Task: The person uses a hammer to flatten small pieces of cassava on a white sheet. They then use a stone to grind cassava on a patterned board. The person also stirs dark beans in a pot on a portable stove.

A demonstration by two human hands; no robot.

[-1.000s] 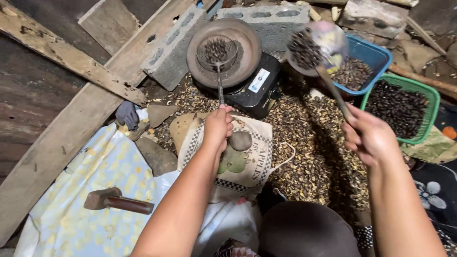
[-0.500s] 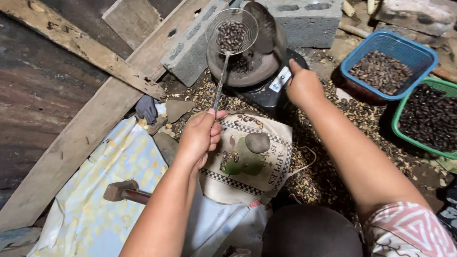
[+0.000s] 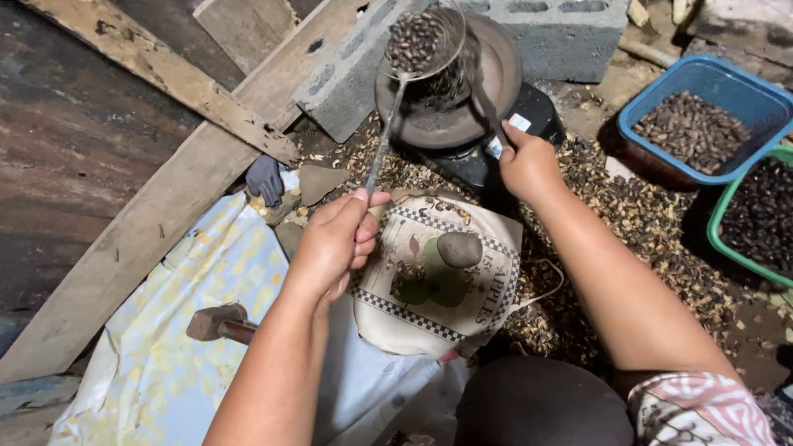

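Timber planks [image 3: 157, 223]: rough boards slant across the left of the floor, and a hammer [image 3: 216, 324] lies on the pale patterned sheet [image 3: 157, 363].
Left hand [image 3: 334, 244]: my fingers are closed tight round the thin handle of the wire ladle [image 3: 417, 40], which is heaped with dark seeds.
Risk: I judge the long handle could twist and tip seeds off the pan [image 3: 450, 87] beneath it.
Cloth bag [image 3: 438, 277]: it lies flat on the husk litter, with a stone [image 3: 459, 249] resting on it.
Right hand [image 3: 529, 165]: I grip a second handle at the pan's rim; a slip might jolt the pan.
Tubs: the blue tub [image 3: 702, 116] and the green tub [image 3: 756, 219] hold seeds.
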